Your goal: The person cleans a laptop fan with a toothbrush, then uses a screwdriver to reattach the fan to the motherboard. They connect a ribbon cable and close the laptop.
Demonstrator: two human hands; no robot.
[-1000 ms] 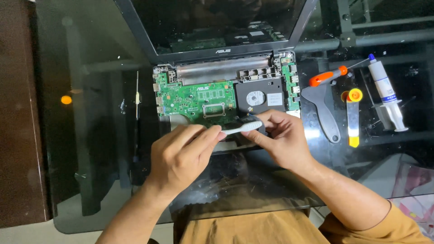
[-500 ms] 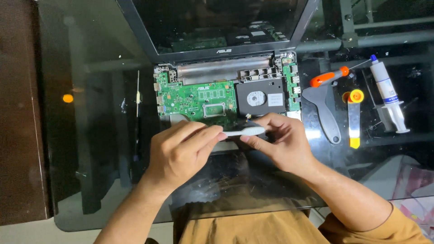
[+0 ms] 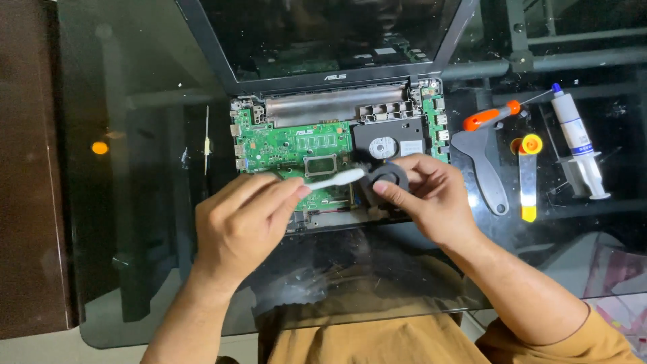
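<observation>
Left hand (image 3: 242, 219): fingers (image 3: 280, 195) pinched together on the near end of a white brush (image 3: 335, 178); hand sits at 7 o'clock of the opened laptop (image 3: 337, 145).
White brush: slim, lies nearly level w/ far end tipped up slightly toward 2 o'clock; its tip meets the black fan (image 3: 385, 176).
Right hand (image 3: 431, 195): fingers clamped round the black fan, thumb on its near edge, other fingers over the top and right side.
Black fan: small, roundish housing, held just above the laptop's lower right part, at 5 o'clock of the green board (image 3: 293, 148); can't tell if it touches the base.
Opened laptop: lid up, dark screen (image 3: 323, 34) at 12 o'clock; cover off, green board on the left, black drive w/ silver disc (image 3: 384, 145) on the right.
Bench (image 3: 135, 135): dark glass, reflective; laptop at centre.
Orange-handled screwdriver (image 3: 490, 117): at 2 o'clock of the right hand, well apart from it.
Grey pry tool (image 3: 482, 168): flat, just beside the right hand at 3 o'clock.
Yellow-ended tool (image 3: 528, 175): upright strip, round yellow top, near the pry tool's right.
Syringe tube (image 3: 578, 141): white w/ blue cap, far right at 3 o'clock, apart from the rest.
Shirt (image 3: 377, 337): mustard colour, at 6 o'clock.
</observation>
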